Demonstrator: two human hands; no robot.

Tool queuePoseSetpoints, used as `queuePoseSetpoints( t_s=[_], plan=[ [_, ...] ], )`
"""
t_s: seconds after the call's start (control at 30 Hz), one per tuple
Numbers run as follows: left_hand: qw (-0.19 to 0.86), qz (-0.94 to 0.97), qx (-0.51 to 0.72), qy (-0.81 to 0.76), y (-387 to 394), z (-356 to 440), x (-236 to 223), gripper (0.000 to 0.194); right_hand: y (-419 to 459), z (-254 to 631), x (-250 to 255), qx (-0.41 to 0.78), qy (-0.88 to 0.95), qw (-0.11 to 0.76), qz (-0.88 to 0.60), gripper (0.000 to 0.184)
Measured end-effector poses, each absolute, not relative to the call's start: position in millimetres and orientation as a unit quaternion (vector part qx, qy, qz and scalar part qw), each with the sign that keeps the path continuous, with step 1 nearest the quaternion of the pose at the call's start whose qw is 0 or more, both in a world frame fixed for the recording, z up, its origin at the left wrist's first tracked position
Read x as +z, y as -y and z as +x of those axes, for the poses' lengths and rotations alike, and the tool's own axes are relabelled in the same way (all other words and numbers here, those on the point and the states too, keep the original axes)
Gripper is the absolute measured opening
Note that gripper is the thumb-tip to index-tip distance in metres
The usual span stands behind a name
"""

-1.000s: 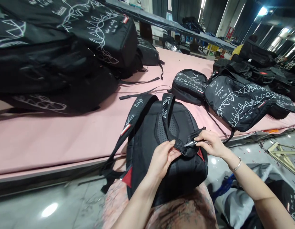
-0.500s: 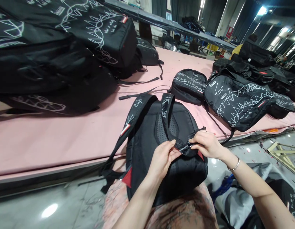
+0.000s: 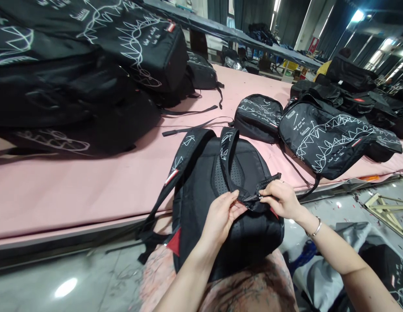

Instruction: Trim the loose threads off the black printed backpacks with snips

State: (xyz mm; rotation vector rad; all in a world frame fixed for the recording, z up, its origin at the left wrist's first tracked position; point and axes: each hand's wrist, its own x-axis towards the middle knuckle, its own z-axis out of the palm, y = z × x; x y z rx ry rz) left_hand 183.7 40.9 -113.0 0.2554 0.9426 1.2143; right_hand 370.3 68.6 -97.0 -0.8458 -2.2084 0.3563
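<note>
A black backpack (image 3: 194, 208) rests on my lap against the table edge, its padded back and shoulder straps facing me. My left hand (image 3: 222, 212) pinches the lower end of the right-side shoulder strap (image 3: 225, 158). Just to the right, my right hand (image 3: 281, 198) has thumb and fingers closed on a dark webbing strap (image 3: 252, 198) at that same end. Small shiny spots show at those fingertips; what they are is too small to tell. The other shoulder strap (image 3: 185, 154) arches loose on the left, near a red triangular side tab (image 3: 174, 242).
Large black backpacks (image 3: 149, 52) with white line prints are piled at the left of the pink table (image 3: 106, 182). A small printed bag (image 3: 260, 117) and another backpack (image 3: 328, 134) lie to the right. A metal frame (image 3: 388, 214) and bags sit on the floor.
My right hand has shifted slightly, and the webbing between the hands is drawn straighter. My left hand and the backpack stay in place.
</note>
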Motion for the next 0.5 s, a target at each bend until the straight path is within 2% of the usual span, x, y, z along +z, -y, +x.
queuePoseSetpoints(
  t_s=[0.1, 0.2, 0.27, 0.33, 0.4, 0.5],
  plan=[
    [0.703, 0.072, 0.578, -0.408, -43, 181, -117, 0.011, -67, 370, -110, 0.343, 0.737, 0.427, -0.396, 0.015],
    [0.697, 0.035, 0.597, -0.395, -45, 182, -122, 0.009, -63, 369, -122, 0.506, 0.65, 0.392, -0.41, 0.034],
    [0.699, 0.028, 0.599, -0.39, -46, 186, -125, 0.01, -60, 366, -128, 0.545, 0.637, 0.345, -0.422, 0.044],
    [0.696, 0.035, 0.6, -0.393, -48, 188, -129, 0.009, -58, 362, -132, 0.553, 0.627, 0.318, -0.448, 0.039],
    [0.694, 0.064, 0.593, -0.405, -50, 188, -133, 0.011, -56, 359, -136, 0.556, 0.599, 0.328, -0.473, 0.031],
    [0.669, 0.159, 0.564, -0.457, -51, 183, -136, 0.022, -55, 356, -139, 0.577, 0.541, 0.355, -0.498, 0.035]
  ],
)
